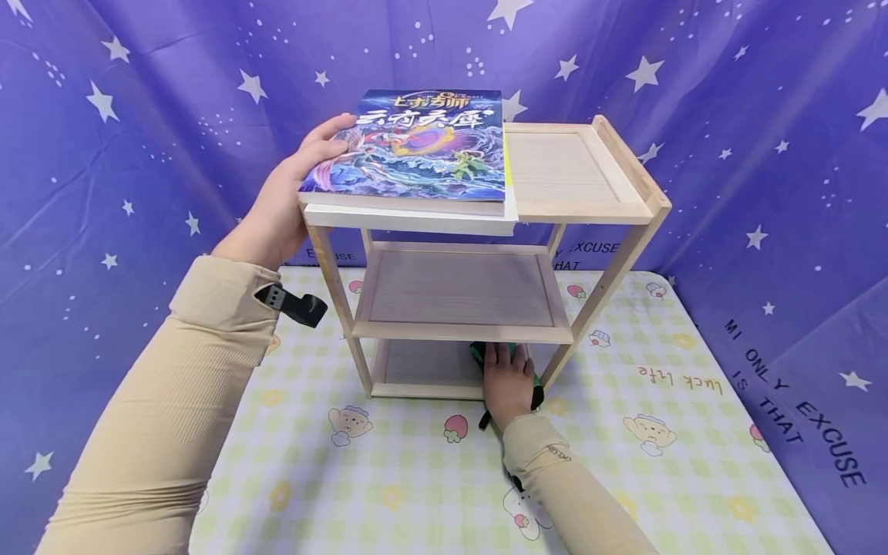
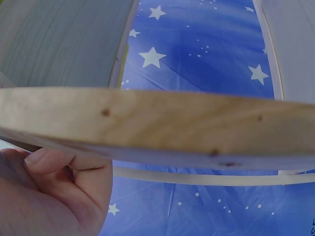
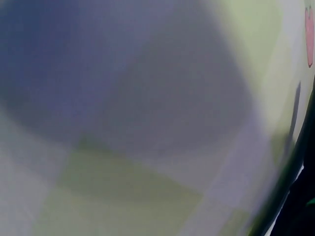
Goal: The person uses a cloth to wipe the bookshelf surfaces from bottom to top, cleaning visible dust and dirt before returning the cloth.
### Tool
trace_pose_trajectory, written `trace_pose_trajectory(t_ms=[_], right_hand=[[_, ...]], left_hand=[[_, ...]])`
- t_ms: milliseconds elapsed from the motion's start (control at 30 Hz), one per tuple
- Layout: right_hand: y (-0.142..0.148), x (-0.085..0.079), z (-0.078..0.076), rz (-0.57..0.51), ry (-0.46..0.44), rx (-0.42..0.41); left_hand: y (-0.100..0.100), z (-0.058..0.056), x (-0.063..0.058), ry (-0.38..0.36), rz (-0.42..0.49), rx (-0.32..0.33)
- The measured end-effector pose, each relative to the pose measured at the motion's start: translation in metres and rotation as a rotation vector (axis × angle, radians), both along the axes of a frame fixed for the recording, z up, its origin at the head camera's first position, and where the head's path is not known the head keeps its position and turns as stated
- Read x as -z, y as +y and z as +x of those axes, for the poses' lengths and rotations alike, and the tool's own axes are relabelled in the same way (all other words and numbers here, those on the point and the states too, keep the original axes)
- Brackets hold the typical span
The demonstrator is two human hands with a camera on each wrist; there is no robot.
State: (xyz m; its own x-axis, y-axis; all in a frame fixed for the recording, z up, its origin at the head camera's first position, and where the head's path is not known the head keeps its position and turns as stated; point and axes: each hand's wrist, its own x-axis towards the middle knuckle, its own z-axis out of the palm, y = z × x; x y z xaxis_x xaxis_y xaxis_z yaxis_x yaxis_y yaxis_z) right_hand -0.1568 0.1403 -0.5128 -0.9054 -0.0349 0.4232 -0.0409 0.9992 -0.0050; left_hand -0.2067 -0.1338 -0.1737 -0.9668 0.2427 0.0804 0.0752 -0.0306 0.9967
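A three-tier wooden shelf stands on the table. Two stacked books lie on its top left; the upper book has a colourful blue cover, and the white edge of the lower book shows beneath. My left hand grips the shelf's upper left side, its upper fingers against the books' left edge. In the left wrist view, curled fingers show beside the wooden rail. At the bottom tier's right end, my right hand holds a green-and-black soft item, mostly hidden under the palm.
A checked tablecloth with cartoon prints covers the table. Purple star-patterned curtains hang behind and at both sides. The middle tier sits close above my right hand. A raised rail edges the top's right end.
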Motion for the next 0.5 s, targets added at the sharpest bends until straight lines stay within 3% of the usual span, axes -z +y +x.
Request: trace_pose_trajectory(t_ms=[233,500], right_hand=[[0.0016,-0.0034,0.0028,0.000,-0.026,-0.012],[0.0021,-0.0043,0.0050,0.022,0.014,-0.034]], left_hand=[[-0.0004,-0.0003,0.0010,-0.008,0.007,-0.001],[-0.0003,-0.0006,0.0007,-0.013,0.020,-0.004]])
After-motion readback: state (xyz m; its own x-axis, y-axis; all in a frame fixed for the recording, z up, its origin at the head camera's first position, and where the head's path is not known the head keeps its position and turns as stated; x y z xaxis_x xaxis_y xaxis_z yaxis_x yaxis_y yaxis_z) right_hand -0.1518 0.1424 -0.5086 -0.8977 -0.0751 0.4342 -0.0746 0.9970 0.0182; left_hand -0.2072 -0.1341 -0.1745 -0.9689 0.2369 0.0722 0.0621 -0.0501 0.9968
